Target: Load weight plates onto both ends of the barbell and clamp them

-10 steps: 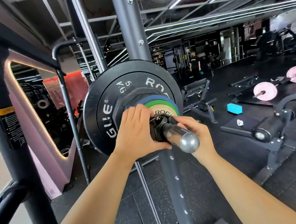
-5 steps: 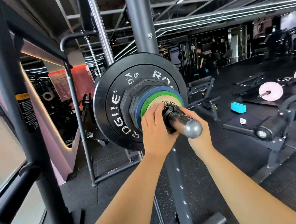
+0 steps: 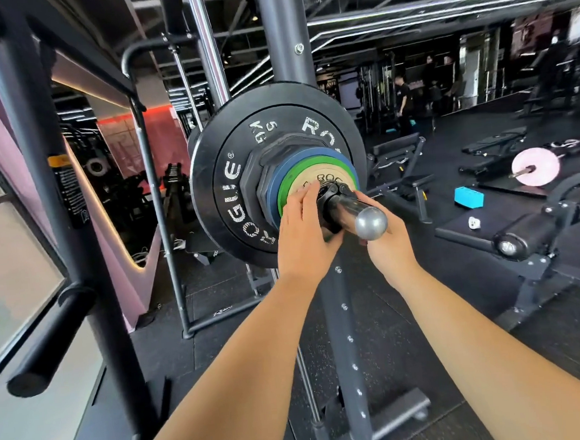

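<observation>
Centre frame: left hand [image 3: 303, 234] wraps the black clamp [image 3: 330, 196], thumb beneath. Right hand [image 3: 388, 244] reaches the clamp's far side, its grip hidden behind the barbell sleeve [image 3: 367, 219]. The clamp sits against the tan plate [image 3: 308, 182], outermost of the stack on the 5 kg plate [image 3: 225, 176]. Risk: latch closure cannot be seen; if unlatched, plates may creep outward. Fingers beside the lever may be pinched.

Stacked round weight plates [image 3: 224, 190] and a black clamp collar [image 3: 328, 200] filled the chrome barbell sleeve [image 3: 351, 212]; only its outer end lay bare. A grey steel upright [image 3: 282, 31] stood close behind.
</observation>
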